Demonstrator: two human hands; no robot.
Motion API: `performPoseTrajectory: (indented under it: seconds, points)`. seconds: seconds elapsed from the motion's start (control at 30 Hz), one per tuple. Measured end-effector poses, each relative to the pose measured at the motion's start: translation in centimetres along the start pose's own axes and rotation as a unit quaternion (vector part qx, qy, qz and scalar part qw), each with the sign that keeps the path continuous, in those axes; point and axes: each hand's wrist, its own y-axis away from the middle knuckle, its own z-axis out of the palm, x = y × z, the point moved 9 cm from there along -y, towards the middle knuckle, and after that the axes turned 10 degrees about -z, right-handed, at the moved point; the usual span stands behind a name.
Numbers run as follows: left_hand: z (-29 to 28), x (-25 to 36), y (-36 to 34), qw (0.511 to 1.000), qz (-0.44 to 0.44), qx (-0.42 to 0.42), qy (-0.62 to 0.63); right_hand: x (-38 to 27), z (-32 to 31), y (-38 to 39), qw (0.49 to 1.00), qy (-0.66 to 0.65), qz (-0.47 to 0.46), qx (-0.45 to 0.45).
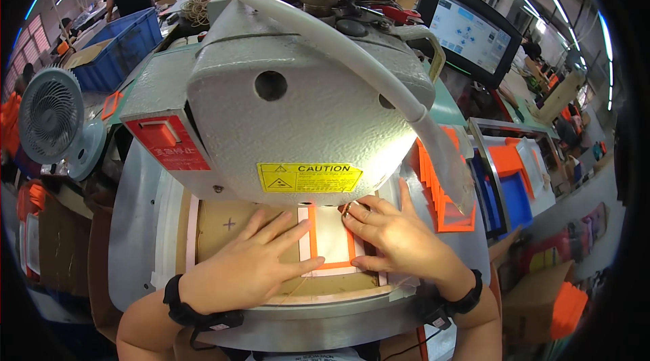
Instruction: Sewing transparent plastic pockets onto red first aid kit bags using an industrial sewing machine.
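Observation:
An orange rectangular frame (332,266) lies around a white panel (332,236) on the brown board (230,226) under the head of a grey sewing machine (298,117). My left hand (261,263) is spread flat, its fingertips at the frame's left side and lower left corner. On the other side my right hand (406,242) rests with fingers apart, thumb by the lower right corner and fingertips along the right edge. A small dark and reddish part shows by the right fingertips; its kind I cannot make out. The frame's far end is hidden beneath the machine head.
Stacked orange frames (443,192) lie right of the machine, near a tray (508,192) with blue and orange pieces. A red switch box (166,141) is on the machine's left, beside a fan (53,117). A control screen (470,33) stands at the back right.

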Motion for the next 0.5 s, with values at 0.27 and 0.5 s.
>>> performPoseTrajectory:
  seconds: [0.27,0.5]
  points:
    - [0.6,1.4,0.3,0.996,-0.041,0.002,-0.074,-1.1,0.5,-0.2,0.993,0.110,0.016,-0.026]
    - [0.9,1.7,0.2,0.997,-0.037,0.025,-0.070,-1.4,0.6,-0.4,0.991,0.131,0.014,-0.013]
